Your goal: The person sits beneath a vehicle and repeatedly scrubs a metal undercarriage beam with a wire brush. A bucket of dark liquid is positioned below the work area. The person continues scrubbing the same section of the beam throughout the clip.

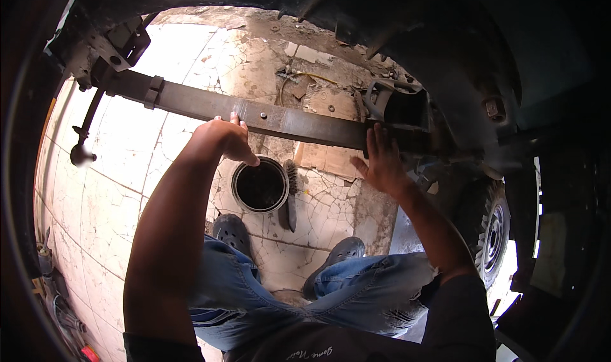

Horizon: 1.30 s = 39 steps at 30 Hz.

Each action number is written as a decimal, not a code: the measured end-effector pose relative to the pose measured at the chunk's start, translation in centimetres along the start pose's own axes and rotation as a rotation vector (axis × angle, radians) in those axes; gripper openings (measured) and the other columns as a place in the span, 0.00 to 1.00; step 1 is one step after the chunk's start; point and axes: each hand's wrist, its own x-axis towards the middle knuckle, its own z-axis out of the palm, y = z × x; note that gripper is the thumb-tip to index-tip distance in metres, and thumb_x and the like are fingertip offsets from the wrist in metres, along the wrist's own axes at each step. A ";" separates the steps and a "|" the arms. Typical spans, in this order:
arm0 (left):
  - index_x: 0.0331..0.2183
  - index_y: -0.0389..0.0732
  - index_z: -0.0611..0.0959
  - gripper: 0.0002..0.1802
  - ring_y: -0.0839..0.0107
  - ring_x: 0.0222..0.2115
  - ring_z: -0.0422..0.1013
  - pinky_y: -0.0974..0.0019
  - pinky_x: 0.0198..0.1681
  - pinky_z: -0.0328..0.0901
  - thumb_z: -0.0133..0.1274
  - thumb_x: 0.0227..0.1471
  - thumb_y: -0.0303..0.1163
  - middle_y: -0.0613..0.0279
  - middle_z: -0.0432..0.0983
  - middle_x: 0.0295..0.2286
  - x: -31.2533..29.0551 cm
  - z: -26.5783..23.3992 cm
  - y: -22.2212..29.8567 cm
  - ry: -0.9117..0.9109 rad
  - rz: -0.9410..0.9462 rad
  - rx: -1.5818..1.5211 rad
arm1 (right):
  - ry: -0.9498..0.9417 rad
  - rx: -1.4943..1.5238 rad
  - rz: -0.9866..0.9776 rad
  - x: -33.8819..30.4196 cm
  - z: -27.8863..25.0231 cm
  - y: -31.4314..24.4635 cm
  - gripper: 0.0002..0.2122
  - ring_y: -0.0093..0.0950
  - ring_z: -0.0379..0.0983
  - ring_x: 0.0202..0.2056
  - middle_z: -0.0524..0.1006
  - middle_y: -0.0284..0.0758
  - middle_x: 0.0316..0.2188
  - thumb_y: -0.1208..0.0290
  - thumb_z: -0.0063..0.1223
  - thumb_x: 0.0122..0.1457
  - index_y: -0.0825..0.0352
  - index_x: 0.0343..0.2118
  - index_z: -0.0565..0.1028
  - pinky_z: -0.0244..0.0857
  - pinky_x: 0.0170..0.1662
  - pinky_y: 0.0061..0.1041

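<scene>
A long flat steel leaf spring (293,121) crosses in front of me under a vehicle, with a clamp (153,92) round it near its left end and a small bolt head (263,115) near its middle. My left hand (230,139) rests its fingertips on the spring, left of that bolt head, with its thumb apart below. Farther right, my right hand (384,161) lays its stretched fingers against the lower edge of the spring, thumb spread. Neither hand is wrapped round anything.
Between my feet and the spring stands a round can (237,198) with dark contents, a wire brush (291,200) beside it. Flattened cardboard (324,160) lies on the cracked tile floor. A wheel (495,235) is at the right, and a hanging link rod (89,121) at the left.
</scene>
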 end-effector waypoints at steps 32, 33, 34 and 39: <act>0.64 0.38 0.46 0.62 0.44 0.64 0.40 0.48 0.63 0.47 0.49 0.43 0.70 0.48 0.34 0.65 0.7 0.4 -0.7 0.010 -0.005 0.005 | -0.092 0.003 0.019 -2.0 -1.8 -0.3 0.42 0.49 0.44 0.65 0.46 0.56 0.64 0.41 0.38 0.60 0.78 0.62 0.48 0.41 0.64 0.49; 0.64 0.38 0.46 0.62 0.45 0.64 0.40 0.49 0.63 0.47 0.49 0.43 0.71 0.48 0.34 0.65 0.9 0.4 -0.5 -0.006 -0.006 0.005 | -0.102 0.013 0.028 -2.1 -1.9 -0.4 0.43 0.49 0.44 0.65 0.46 0.56 0.64 0.41 0.39 0.60 0.78 0.62 0.48 0.42 0.64 0.49; 0.64 0.38 0.46 0.62 0.45 0.64 0.40 0.49 0.63 0.47 0.49 0.43 0.71 0.48 0.34 0.65 1.0 0.2 -0.3 -0.019 -0.008 0.008 | -0.024 0.027 0.022 -1.8 -1.6 -0.2 0.43 0.50 0.44 0.65 0.46 0.56 0.64 0.41 0.40 0.59 0.78 0.62 0.48 0.42 0.64 0.50; 0.63 0.38 0.51 0.59 0.57 0.62 0.53 0.61 0.59 0.56 0.50 0.43 0.68 0.46 0.35 0.64 0.8 -0.3 0.2 -0.024 -0.030 0.004 | 0.086 -0.008 0.009 -0.3 -0.1 0.5 0.43 0.51 0.43 0.65 0.47 0.57 0.64 0.44 0.45 0.58 0.77 0.63 0.46 0.42 0.64 0.51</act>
